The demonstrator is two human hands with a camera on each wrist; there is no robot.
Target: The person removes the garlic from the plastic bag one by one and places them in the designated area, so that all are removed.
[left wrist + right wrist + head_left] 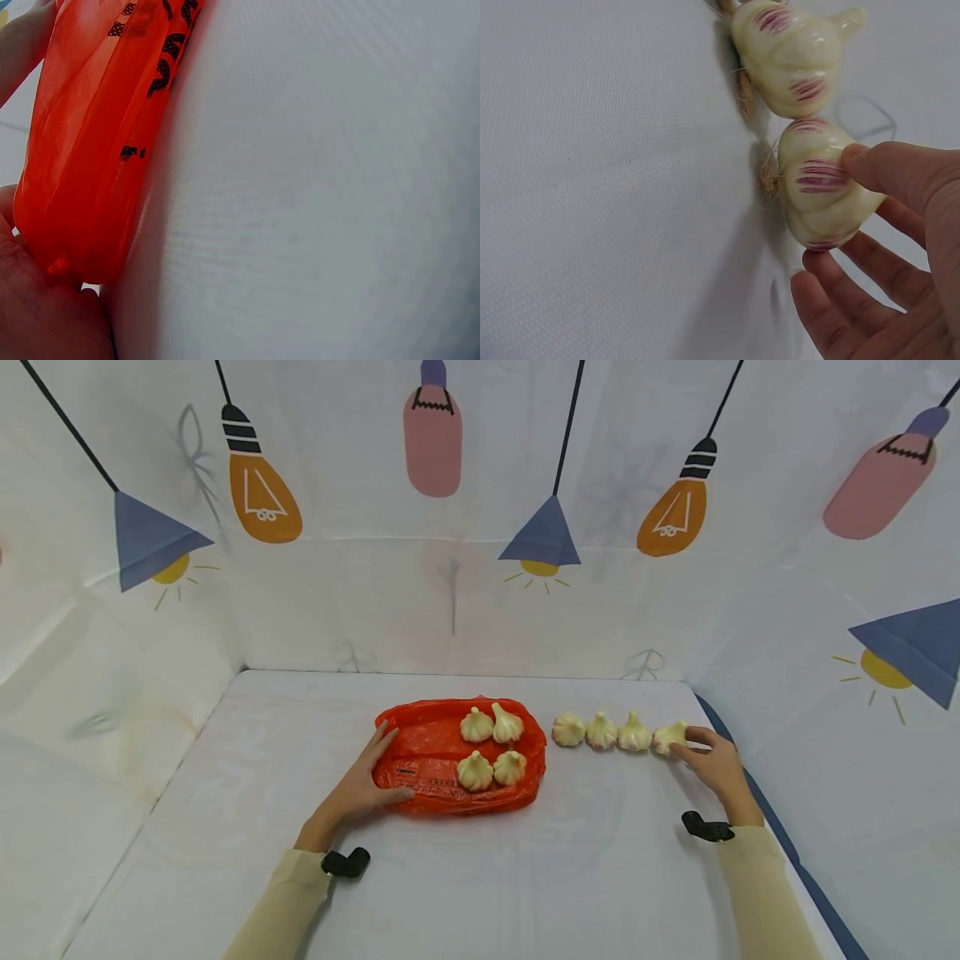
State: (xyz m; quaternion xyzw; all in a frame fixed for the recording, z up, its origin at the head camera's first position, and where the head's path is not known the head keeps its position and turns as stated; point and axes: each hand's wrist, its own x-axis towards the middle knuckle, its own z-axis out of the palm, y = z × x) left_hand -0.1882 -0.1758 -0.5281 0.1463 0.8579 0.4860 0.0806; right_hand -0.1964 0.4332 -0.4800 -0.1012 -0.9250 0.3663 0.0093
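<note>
A shallow tray wrapped in a red plastic bag (pixel 420 743), with black print, lies on the table. My left hand (pixel 363 785) holds its left end, thumb on the near side and fingers toward the far side. In the left wrist view, the red plastic (pixel 90 150) touches my palm. Several garlic bulbs (pixel 475 772) sit in the tray's right half, in two pairs. To the right, several more garlic bulbs stand in a row. My right hand (pixel 712 764) pinches the rightmost garlic bulb (pixel 821 184) between thumb and fingers, beside its neighbour (pixel 787 56).
The white table (pixel 480 877) reaches back to a white sheet wall (pixel 360 593) printed with lamps and bulbs. A dark blue strip (pixel 780 827) runs along the table's right edge. Black straps with cameras (pixel 347 862) sit on both wrists.
</note>
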